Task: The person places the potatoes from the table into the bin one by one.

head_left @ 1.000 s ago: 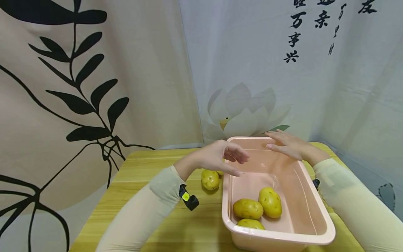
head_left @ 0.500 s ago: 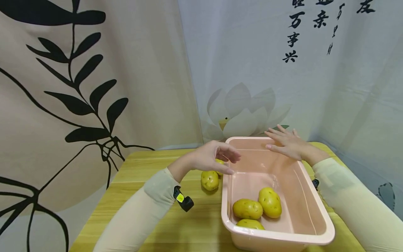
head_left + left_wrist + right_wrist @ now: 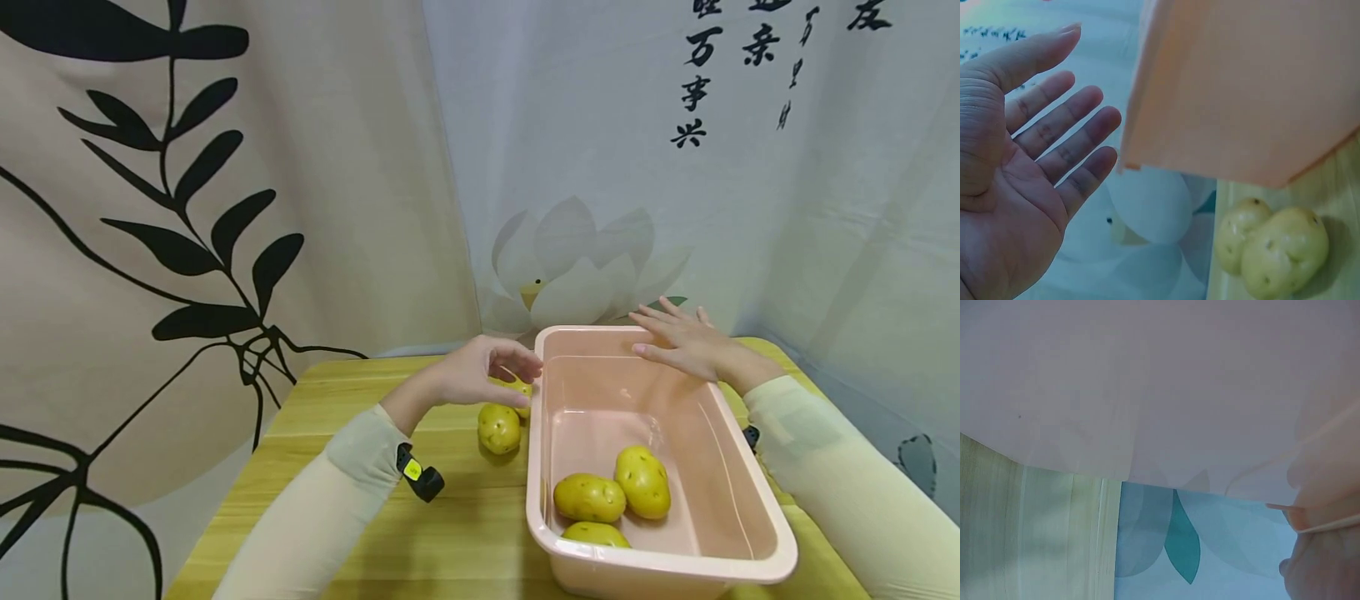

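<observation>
A pink plastic basin [image 3: 660, 567] stands on the wooden table, with three yellow potatoes in it, one of them a potato [image 3: 643, 482] at the middle. Two more potatoes lie outside, by its left wall; the nearer potato [image 3: 498, 428] is in plain sight, the farther partly hidden behind my left hand [image 3: 480, 371]. That hand hovers over them with relaxed fingers and nothing in its grasp; the left wrist view shows its bare palm. My right hand [image 3: 690, 346] rests on the basin's far right rim, fingers spread. In the right wrist view, the basin's outer wall [image 3: 1147, 394] hides most of that hand.
The wooden table [image 3: 360, 475] ends at a hanging cloth [image 3: 375, 167] printed with dark leaves. A pale cloth [image 3: 585, 125] with a lotus flower and dark characters hangs behind the basin.
My left hand has moved left from above the basin to over the two outside potatoes. The right hand has stayed at the rim, its fingers a little more spread. The potatoes have not moved.
</observation>
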A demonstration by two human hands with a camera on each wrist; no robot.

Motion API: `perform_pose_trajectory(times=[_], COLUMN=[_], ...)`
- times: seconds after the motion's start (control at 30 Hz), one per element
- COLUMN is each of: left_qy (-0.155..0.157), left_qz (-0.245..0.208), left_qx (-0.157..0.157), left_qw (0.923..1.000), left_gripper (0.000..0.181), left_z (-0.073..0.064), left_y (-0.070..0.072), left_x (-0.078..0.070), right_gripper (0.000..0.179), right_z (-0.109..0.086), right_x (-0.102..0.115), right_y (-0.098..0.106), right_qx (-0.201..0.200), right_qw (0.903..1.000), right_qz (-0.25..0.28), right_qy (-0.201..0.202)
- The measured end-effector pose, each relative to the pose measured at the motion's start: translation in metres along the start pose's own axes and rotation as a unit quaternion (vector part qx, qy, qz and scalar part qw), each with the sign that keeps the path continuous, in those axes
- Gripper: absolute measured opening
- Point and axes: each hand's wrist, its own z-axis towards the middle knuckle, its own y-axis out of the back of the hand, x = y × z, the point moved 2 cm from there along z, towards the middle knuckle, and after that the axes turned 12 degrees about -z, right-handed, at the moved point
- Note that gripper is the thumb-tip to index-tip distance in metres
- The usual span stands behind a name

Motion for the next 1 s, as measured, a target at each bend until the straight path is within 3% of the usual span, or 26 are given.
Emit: perform_pose_trajectory(times=[0.6, 1.0], left_qy=[0.082, 0.102], left_qz=[0.066, 0.106], left_qx=[-0.082, -0.105], left_qw=[0.9911, 0.9835], left_gripper=[0.046, 0.054], left_z=[-0.017, -0.02], left_y=[0.029, 0.037], left_x=[0.059, 0.101], right_gripper=[0.077, 0.076], right_z=[0.001, 0.002], right_x=[0.0, -0.001], right_y=[0.0, 0.0], right_qx=[0.009, 0.01], right_qw=[1.0, 0.9999], right_qz=[0.002, 0.005], right_qy=[-0.001, 0.002])
